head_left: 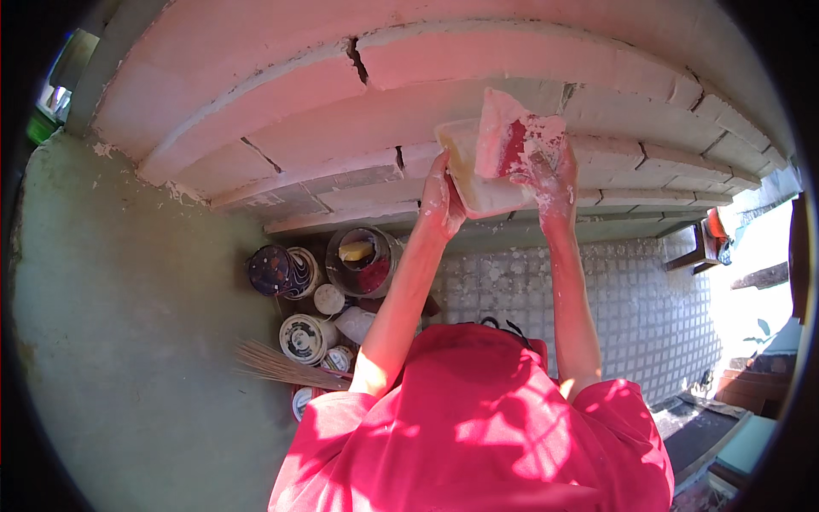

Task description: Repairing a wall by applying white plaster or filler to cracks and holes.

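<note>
My left hand (444, 203) is closed on the near left edge of a shallow whitish tray (493, 200), its skin smeared with white paste. In my right hand (554, 189) is a red, flat-bladed scraper (514, 147), thickly caked with pale plaster. The scraper is tilted over the tray's right side and hides part of its inside. Both hands are raised in front of a stepped, pink-lit wall (367, 132).
Below my left arm stand several paint buckets (305, 340), a large pail (394, 256) with something yellow inside, and a bundle of thin sticks (286, 365). Tiled floor (631, 299) spreads to the right, with a wooden stool (699, 249) beyond. Dark gaps split the wall's ledges.
</note>
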Tool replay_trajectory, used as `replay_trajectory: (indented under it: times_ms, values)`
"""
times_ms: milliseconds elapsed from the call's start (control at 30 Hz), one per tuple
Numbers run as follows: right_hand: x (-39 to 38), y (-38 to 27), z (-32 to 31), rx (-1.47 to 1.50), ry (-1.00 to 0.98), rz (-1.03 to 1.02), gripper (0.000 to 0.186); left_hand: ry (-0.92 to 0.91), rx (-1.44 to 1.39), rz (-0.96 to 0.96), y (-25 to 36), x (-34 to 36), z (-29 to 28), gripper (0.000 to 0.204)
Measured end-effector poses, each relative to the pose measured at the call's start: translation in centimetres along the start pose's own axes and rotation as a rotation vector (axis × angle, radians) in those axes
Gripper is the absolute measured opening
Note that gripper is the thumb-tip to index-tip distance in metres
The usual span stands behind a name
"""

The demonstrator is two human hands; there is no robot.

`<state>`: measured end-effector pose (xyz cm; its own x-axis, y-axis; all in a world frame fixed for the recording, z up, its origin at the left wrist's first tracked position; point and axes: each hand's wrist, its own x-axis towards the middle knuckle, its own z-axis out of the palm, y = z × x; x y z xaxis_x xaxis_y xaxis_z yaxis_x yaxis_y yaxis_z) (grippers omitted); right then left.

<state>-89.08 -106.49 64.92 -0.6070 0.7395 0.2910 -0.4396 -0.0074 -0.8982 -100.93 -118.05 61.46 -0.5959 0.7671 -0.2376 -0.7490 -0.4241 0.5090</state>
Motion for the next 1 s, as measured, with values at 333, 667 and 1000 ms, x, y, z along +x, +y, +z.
replay_trajectory:
  times_ms: [333, 667, 1000]
  values:
    - [0.0, 0.0, 0.4, -0.052, 0.032, -0.115, 0.038, 0.010, 0.052, 0.000, -0.3, -0.4, -0.2, 0.041]
    - [-0.7, -0.6, 0.8, -0.076, 0.059, -0.121, 0.037, -0.031, 0.037, -0.006, -0.5, -0.8, -0.7, 0.046]
    - [-1.2, -1.3, 0.9, -0.125, 0.064, -0.183, 0.032, 0.003, 0.053, -0.022, -1.0, -1.1, -0.6, 0.048]
